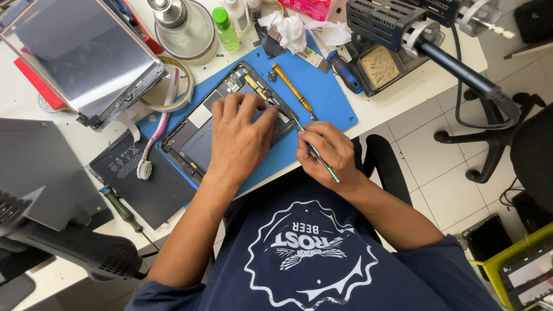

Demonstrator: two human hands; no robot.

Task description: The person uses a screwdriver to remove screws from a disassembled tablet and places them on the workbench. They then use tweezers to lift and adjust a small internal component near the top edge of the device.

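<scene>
Opened tablet case (193, 138), dark, flat on blue mat, under left fingers (242, 106); thin metal tool (318, 156) slanted, pinched between right fingers (314, 138), tip at case edge.

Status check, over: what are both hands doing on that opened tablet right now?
Left hand flat on the opened tablet, pressing it down. Right hand grips a thin tool, tip at tablet's edge. Orange screwdriver lies apart on blue mat.

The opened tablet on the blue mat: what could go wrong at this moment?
1. The thin tool in the right hand works at the edge of the opened tablet; a slip might scratch its parts.
2. The left hand presses on the exposed inside.
3. The gold screwdriver lies loose nearby and may roll.
</scene>
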